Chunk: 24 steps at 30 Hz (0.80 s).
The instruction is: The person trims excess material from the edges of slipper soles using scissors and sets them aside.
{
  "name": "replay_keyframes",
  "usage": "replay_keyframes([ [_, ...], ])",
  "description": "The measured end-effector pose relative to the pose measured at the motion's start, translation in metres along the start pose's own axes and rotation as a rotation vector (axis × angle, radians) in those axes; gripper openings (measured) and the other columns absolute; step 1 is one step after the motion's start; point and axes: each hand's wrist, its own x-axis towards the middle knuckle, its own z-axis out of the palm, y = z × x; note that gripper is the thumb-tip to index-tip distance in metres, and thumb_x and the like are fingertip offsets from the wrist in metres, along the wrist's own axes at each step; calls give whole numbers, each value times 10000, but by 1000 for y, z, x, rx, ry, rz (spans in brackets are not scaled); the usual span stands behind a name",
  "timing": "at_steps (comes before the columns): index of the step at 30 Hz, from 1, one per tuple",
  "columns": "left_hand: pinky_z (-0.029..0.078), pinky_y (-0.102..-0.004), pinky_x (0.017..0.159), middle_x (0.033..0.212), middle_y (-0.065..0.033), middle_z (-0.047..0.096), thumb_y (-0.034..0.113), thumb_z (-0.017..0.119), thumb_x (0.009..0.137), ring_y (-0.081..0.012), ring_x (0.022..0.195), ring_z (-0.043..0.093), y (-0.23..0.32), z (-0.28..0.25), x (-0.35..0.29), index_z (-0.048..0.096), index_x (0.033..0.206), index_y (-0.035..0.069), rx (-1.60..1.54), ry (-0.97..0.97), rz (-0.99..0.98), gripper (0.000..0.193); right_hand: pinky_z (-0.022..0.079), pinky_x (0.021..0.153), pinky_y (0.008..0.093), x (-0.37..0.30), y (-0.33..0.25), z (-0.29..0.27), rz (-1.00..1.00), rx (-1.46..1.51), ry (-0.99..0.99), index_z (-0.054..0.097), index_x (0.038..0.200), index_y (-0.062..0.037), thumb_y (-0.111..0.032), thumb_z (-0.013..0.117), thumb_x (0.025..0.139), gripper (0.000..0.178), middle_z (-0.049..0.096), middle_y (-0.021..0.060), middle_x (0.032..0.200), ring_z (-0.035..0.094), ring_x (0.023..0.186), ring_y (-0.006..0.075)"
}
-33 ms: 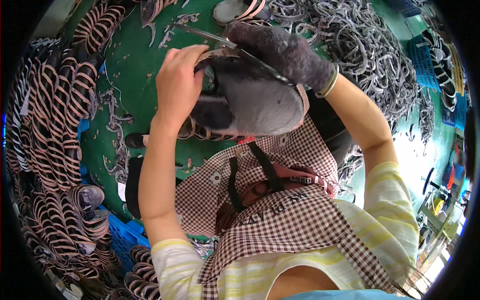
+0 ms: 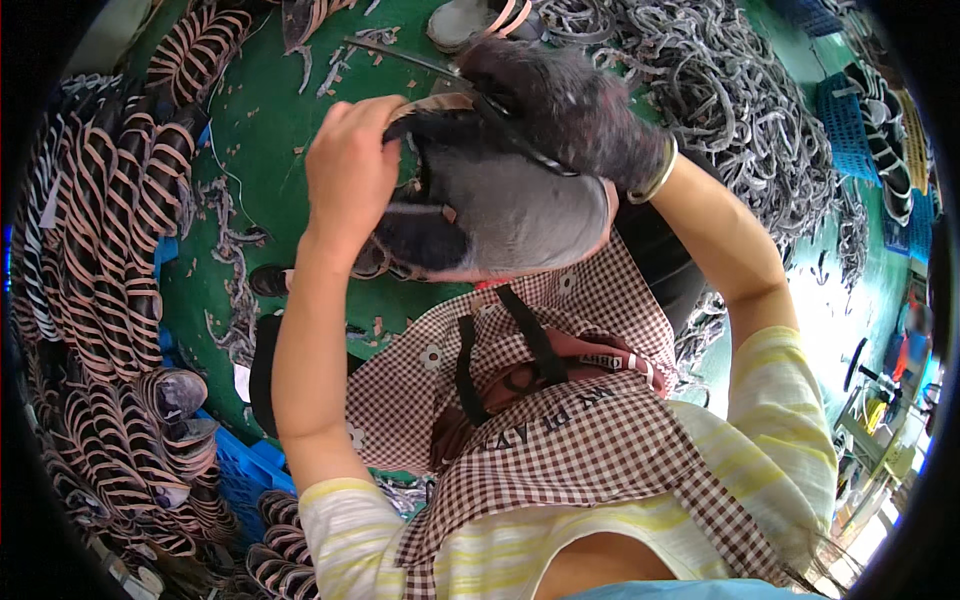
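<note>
A grey fuzzy slipper [image 2: 530, 215] with a pale pink sole edge is held up in front of my apron. My bare left hand [image 2: 350, 165] is closed on its open heel end, at the left. My right hand [image 2: 575, 115], in a dark fuzzy glove, is closed around what look like long scissors [image 2: 405, 58]. Their thin metal blade points up and left past the slipper's far edge, and a black handle runs back along the slipper's upper. The gloved fingers hide most of the grip.
Stacks of slippers wrapped in pink strips [image 2: 95, 280] fill the left side, by a blue crate [image 2: 245, 465]. Grey trimmings [image 2: 720, 120] are heaped at the far right. A grey slipper [image 2: 455, 25] lies on the green floor [image 2: 260, 120]. A blue basket [image 2: 845, 130] stands at right.
My left hand has shifted slightly left and the slipper has tilted a little. The gloved hand has turned slightly, and the scissor blade has risen a bit at its tip.
</note>
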Motion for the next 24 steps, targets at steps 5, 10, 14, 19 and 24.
replay_keyframes([
  [5,438,-309,674,810,-127,593,45,561,765,-252,728,573,-12,-20,-21,573,973,11,36,-57,-232,211,458,681,375,-16,-21,-31,-110,-461,-1,533,1068,-109,-313,709,606,535,557,91,981,559,868,281],
  [10,398,-210,689,831,-1,610,18,505,802,-46,751,484,-19,-36,-31,570,965,-40,-564,-316,-493,185,444,695,374,-12,-31,-27,-266,-522,-51,567,1038,-115,-418,650,629,516,551,91,992,552,888,273],
  [14,407,-234,602,660,-35,565,48,542,773,-79,615,463,-19,-36,-36,583,921,-38,-667,-284,-477,176,446,679,357,-5,-27,-23,-338,-495,-48,580,1023,-123,-399,643,643,473,570,82,952,569,848,260],
  [19,414,-251,614,662,-46,569,103,554,773,-95,618,483,-42,-26,-42,584,905,-38,-638,-357,-546,195,460,691,342,1,-26,-16,-121,-259,-207,582,1033,-110,-304,615,727,364,600,96,888,589,779,291],
  [24,435,-287,620,710,-69,599,143,567,760,-116,646,539,-112,9,-51,585,916,-29,-408,-403,-639,233,469,734,354,8,67,40,95,11,-85,589,987,-121,-269,586,774,259,597,112,923,581,856,288],
])
